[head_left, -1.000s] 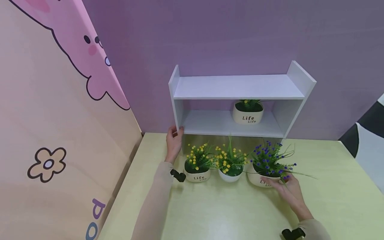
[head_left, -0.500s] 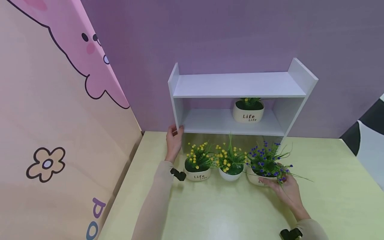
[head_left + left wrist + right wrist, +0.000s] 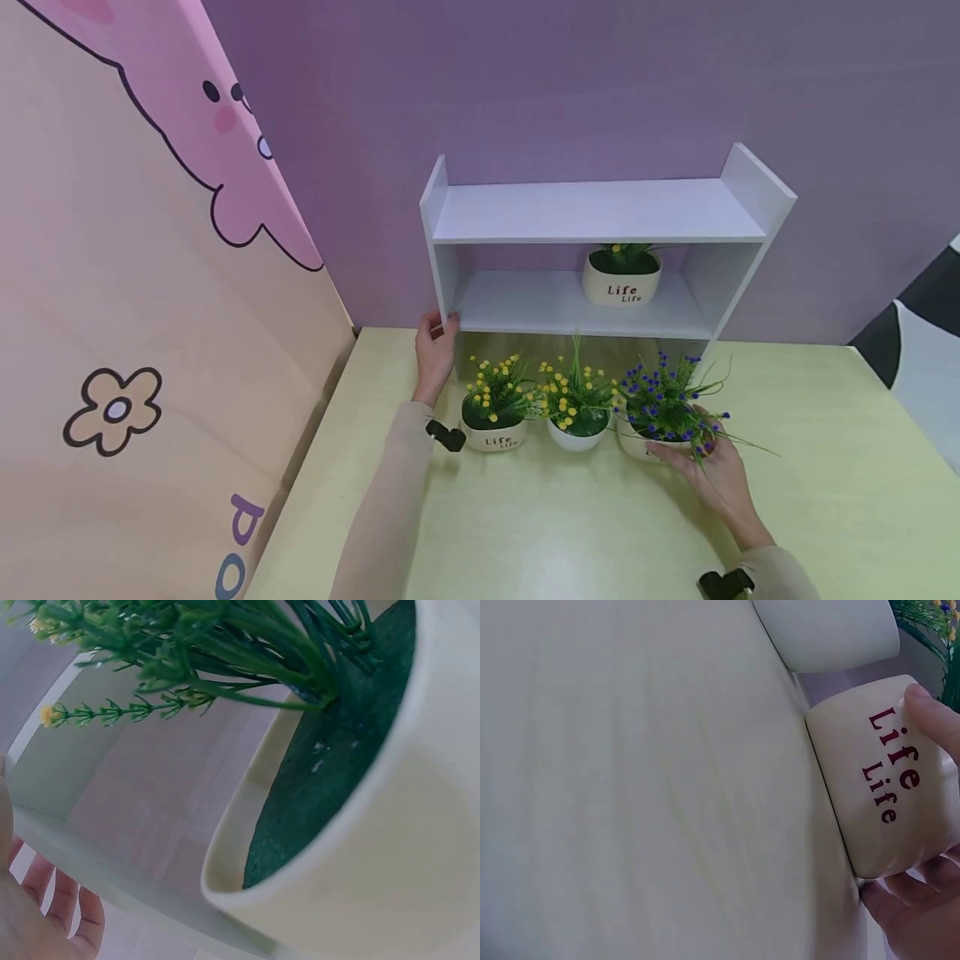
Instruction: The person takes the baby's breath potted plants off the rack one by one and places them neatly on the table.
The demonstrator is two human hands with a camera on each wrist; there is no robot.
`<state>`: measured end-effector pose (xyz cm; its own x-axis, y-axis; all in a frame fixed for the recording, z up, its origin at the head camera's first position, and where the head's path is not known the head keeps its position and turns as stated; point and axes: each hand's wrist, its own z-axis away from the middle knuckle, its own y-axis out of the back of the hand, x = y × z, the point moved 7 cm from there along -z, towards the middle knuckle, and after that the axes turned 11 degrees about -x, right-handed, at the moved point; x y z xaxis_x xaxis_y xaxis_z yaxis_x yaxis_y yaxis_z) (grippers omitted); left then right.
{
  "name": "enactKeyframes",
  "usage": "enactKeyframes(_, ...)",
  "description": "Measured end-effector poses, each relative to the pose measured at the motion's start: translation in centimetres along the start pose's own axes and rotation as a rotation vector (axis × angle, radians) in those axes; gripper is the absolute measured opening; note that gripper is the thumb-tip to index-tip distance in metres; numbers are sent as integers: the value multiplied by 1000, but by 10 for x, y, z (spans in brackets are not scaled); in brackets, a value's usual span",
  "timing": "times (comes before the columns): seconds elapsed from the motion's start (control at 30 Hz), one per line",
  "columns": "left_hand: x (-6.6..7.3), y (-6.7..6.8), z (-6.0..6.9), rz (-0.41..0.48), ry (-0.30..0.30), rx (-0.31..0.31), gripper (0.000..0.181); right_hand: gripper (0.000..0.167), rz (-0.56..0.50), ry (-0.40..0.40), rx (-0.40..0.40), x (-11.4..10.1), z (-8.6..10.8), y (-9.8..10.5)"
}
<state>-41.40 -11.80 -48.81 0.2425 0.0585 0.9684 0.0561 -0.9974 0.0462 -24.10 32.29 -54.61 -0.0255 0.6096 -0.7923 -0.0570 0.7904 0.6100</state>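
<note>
At the left side panel of the white shelf, the left hand grips the panel's lower edge, its fingers curled behind it. The right hand holds the cream "Life" pot of blue flowers on the table. In the right wrist view, the thumb lies on the front of that pot and the fingers wrap its side. To its left stand a white bowl and a cream pot, both with yellow flowers. That cream pot looms close in the left wrist view.
Another "Life" pot stands on the shelf's middle board, its plant partly hidden by the top board. The pale table meets a purple wall behind and a decorated wall at the left. A black and white shape shows at the right.
The right hand and the blue-flowered pot have shifted slightly left and back, closer to the white bowl. The left hand keeps its grip on the panel. The head view has tilted slightly.
</note>
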Motion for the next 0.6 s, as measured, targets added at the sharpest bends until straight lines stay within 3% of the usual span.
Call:
enactKeyframes(0.37, -2, 0, -2, 7, 5, -8, 43, 103, -63, -37, 15, 2, 0, 2)
enactKeyframes(0.6, -1, 1, 0, 8, 3, -21, 45, 93, -101, -2, 118, -10, 6, 14)
